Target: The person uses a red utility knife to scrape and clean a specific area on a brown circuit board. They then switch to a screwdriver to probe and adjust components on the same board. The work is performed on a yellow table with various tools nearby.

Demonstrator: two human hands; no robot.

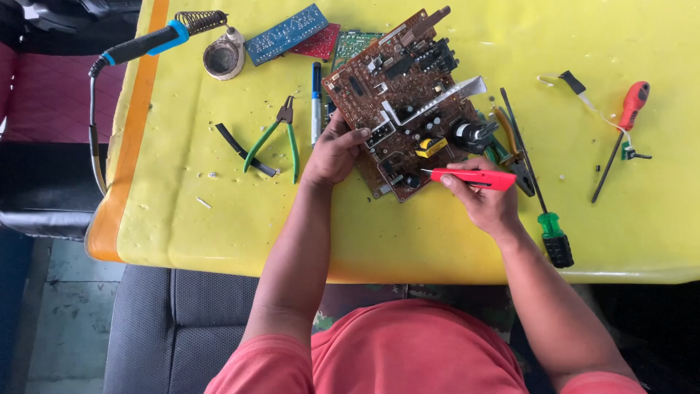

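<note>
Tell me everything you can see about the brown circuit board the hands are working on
The brown circuit board is a large, roughly square panel lying component side up, turned diagonally on the yellow table. It carries black capacitors, a dark round coil, a yellow part, white connectors and a bent silver metal strip. The left hand grips its near left edge; the right hand holds a red pen-shaped tool whose thin tip meets the near corner. Its far edge overlaps smaller boards.
</note>
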